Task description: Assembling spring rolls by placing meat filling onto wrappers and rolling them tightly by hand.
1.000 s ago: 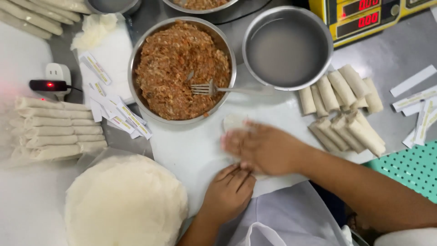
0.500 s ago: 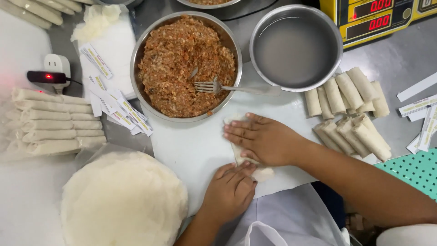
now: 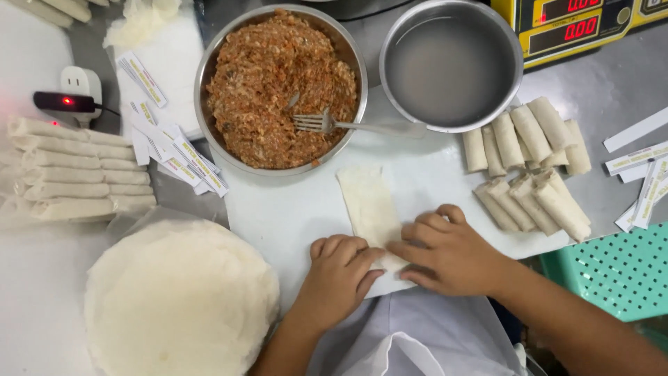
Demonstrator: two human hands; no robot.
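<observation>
Both hands press flat, fingers extended and gripping nothing, my left hand (image 3: 339, 273) and right hand (image 3: 445, 251) on the near end of the wrapper (image 3: 372, 209) at 6 o'clock from the filling bowl (image 3: 282, 87); thin, soft, tear-prone, best handled by its edges.

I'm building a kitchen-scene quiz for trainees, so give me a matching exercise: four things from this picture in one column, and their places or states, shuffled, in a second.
Things:
1. fork
2. wrapper strip
3. round wrapper stack
4. finished rolls

Places or states:
A. piled right of the white board
B. lying in the filling bowl, handle over the rim
C. under both hands, left hand and right hand
D. near the lower left corner

Pairs: 1-B, 2-C, 3-D, 4-A
</observation>
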